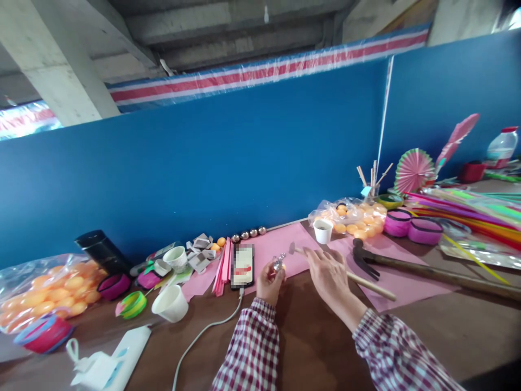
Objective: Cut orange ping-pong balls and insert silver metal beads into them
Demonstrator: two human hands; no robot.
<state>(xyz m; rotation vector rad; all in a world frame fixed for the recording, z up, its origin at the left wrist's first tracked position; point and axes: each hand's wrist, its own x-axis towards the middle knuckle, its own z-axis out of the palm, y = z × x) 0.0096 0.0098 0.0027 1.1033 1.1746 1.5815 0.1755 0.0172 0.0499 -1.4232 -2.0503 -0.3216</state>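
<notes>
Closest in, two checked sleeves (394, 345) reach past a claw hammer (423, 270) lying on pink paper toward the right hand (331, 277), its fingers closed round the small hammer (371, 285), and the left hand (268, 285), its fingertips pinching a small silvery piece (279, 264) above the table near the phone (243, 266). The handling looks under way, the hammer's head beside the piece and seemingly apart, but how much is done or left can't be told; fingers and blur hide the piece's shape.
</notes>
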